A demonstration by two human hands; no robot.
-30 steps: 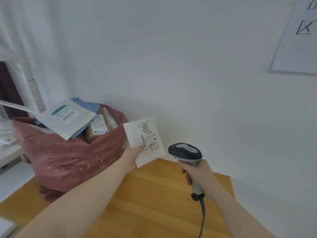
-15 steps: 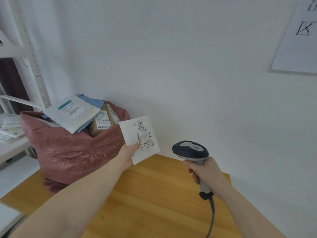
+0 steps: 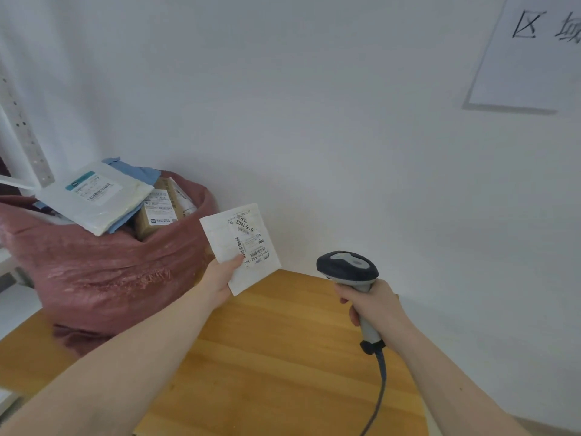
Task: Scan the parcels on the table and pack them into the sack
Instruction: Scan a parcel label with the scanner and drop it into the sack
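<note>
Flat white plastic mailer parcel [image 3: 240,247] held above the wooden desk [image 3: 283,357], just right of the red-brown woven sack [image 3: 103,272]; label faces the viewer, long axis tilted top-left to bottom-right. Left hand [image 3: 221,278], arm outstretched, pinches its lower-left edge, thumb on the label side. Right hand [image 3: 374,305] wraps the handle of a black-and-grey corded barcode scanner [image 3: 349,270], its rounded head upright, level with the parcel's lower edge.

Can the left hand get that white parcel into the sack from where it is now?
Probably yes. The left hand holds the white parcel just right of the sack. The sack's mouth is open, though parcels are heaped high in it, so it would land on top.
</note>
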